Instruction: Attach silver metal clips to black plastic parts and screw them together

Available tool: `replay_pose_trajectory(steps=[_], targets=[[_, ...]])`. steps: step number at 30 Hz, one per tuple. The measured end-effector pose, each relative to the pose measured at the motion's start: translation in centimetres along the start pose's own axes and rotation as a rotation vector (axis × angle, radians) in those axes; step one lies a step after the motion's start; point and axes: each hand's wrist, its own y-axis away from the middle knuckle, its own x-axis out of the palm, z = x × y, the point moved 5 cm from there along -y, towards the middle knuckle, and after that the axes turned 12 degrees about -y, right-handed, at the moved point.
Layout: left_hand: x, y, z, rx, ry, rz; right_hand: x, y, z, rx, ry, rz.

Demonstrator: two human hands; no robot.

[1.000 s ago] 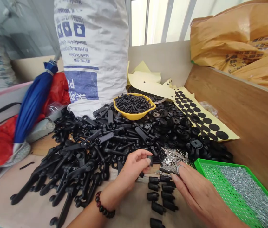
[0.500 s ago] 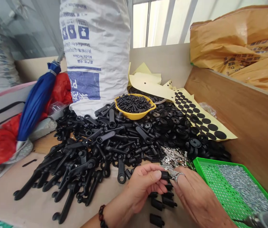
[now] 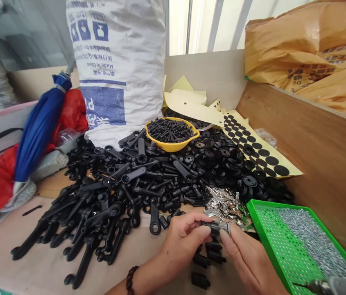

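My left hand [image 3: 180,241] pinches a short black plastic cylinder [image 3: 212,228] between thumb and fingers, lying roughly level. At the cylinder's right end my right hand [image 3: 246,258] is closed, thumb and forefinger pressed together; whatever small thing they hold is hidden. Greyish wrapping [image 3: 225,226] covers part of a right finger. Below the hands, several similar black cylinders with narrow tips [image 3: 200,281] lie on the table [image 3: 148,262]. Just beyond the fingers is a heap of small shiny metal clips [image 3: 223,205].
Black crank-shaped handles [image 3: 134,175] pile up at centre and left, round black discs [image 3: 228,155] on the right. Behind stands a yellow bowl [image 3: 173,146] of black screw-like parts. A green tray [image 3: 271,246] of small metal pieces and a power driver [image 3: 317,285] are at right.
The view has shifted slightly, so the scene sits a little left and higher. My right fingers have straightened and drawn closer together at the cylinder's end; my left hand still holds the cylinder.
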Motion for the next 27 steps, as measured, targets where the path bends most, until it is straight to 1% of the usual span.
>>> replay_pose_trajectory(steps=[2, 6, 8, 10, 12, 14, 15, 17, 19, 21, 22, 23, 24, 25, 27], targets=[[0.4, -0.1, 0.7, -0.121, 0.171, 0.031, 0.0, -0.1, 0.5, -0.119, 0.069, -0.033], [0.8, -0.2, 1.2, -0.224, 0.338, 0.087, 0.0, -0.1, 0.8, -0.245, 0.198, -0.021], [1.0, -0.1, 1.4, -0.261, 0.371, 0.117, -0.1, -0.1, 1.0, -0.278, 0.222, -0.02], [1.1, 0.0, 1.6, -0.276, 0.379, 0.121, -0.2, -0.3, 1.1, -0.258, 0.187, -0.012], [1.1, 0.0, 1.6, -0.253, 0.36, 0.104, -0.3, -0.3, 1.0, -0.183, 0.119, 0.014], [0.9, 0.0, 1.3, -0.193, 0.289, 0.085, -0.3, 0.1, 0.4, -0.074, 0.064, 0.04], [0.8, 0.1, 1.0, -0.141, 0.22, 0.07, -0.2, 0.5, -0.1, -0.027, 0.05, 0.048], [0.3, 0.2, 0.0, 0.014, 0.012, 0.027, -0.3, 1.6, -1.1, 0.028, 0.041, 0.04], [0.0, 0.4, -1.1, 0.193, -0.191, -0.006, -0.4, 2.7, -2.0, 0.037, 0.051, -0.021], [0.0, 0.7, -1.7, 0.324, -0.302, 0.001, -0.5, 3.3, -2.4, 0.034, 0.062, -0.069], [0.1, 0.8, -1.8, 0.35, -0.316, 0.007, -0.4, 3.3, -2.4, 0.03, 0.065, -0.074], [0.1, 0.9, -1.7, 0.345, -0.315, 0.005, -0.3, 3.1, -2.2, 0.025, 0.067, -0.071], [0.0, 0.8, -1.5, 0.313, -0.298, -0.005, -0.3, 2.8, -1.8, 0.018, 0.068, -0.064], [0.0, 0.7, -1.1, 0.252, -0.256, -0.012, -0.2, 2.4, -1.3, 0.005, 0.066, -0.054], [0.2, 0.5, -0.1, 0.085, -0.1, 0.009, -0.2, 1.4, -0.1, -0.029, 0.057, -0.048]])
